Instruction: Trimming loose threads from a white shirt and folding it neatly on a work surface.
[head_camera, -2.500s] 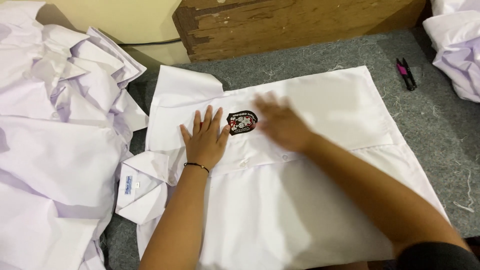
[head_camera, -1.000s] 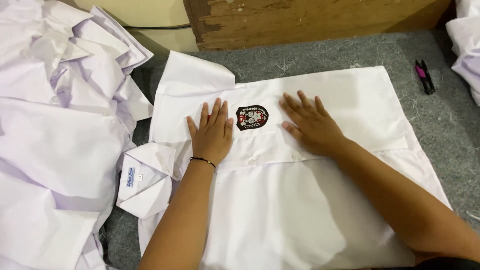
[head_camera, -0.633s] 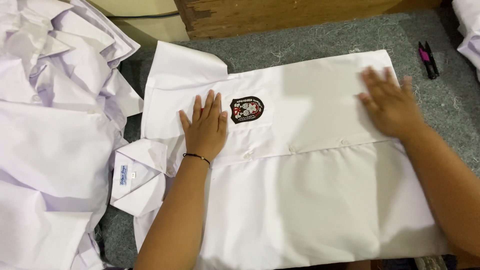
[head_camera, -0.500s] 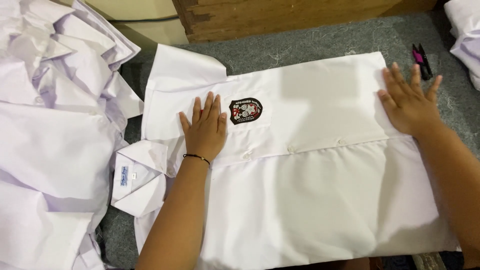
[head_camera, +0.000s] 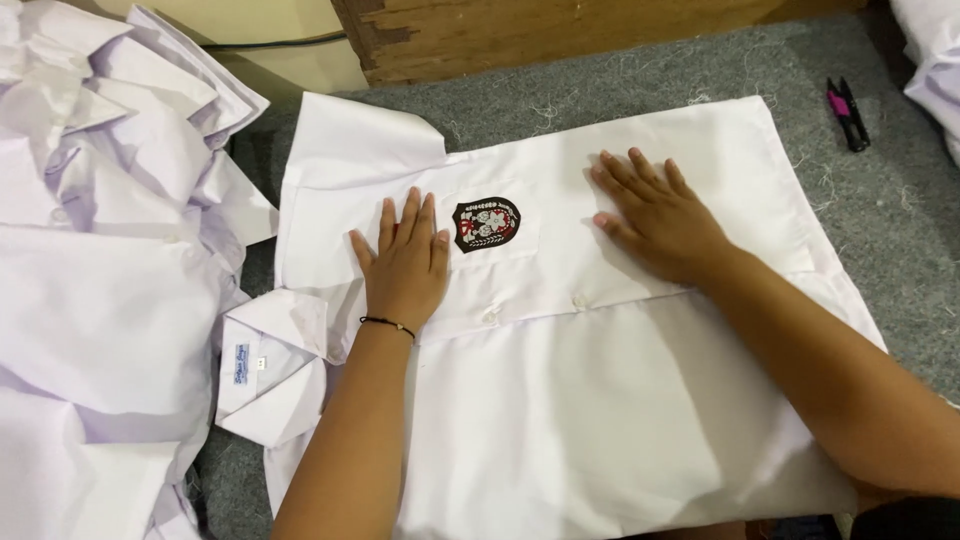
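From the head camera, a white shirt (head_camera: 560, 400) lies spread across the grey felt table (head_camera: 880, 230), filling the middle of the frame. The left hand (head_camera: 405, 262) lies flat, fingers spread, just left of the embroidered badge (head_camera: 487, 223) — pinning the cloth, I'd judge. The right hand (head_camera: 660, 215) rests open and flat right of the badge, holding nothing. A heap of white shirts (head_camera: 100, 260) fills the left side; thread snips (head_camera: 848, 112) lie upper right.
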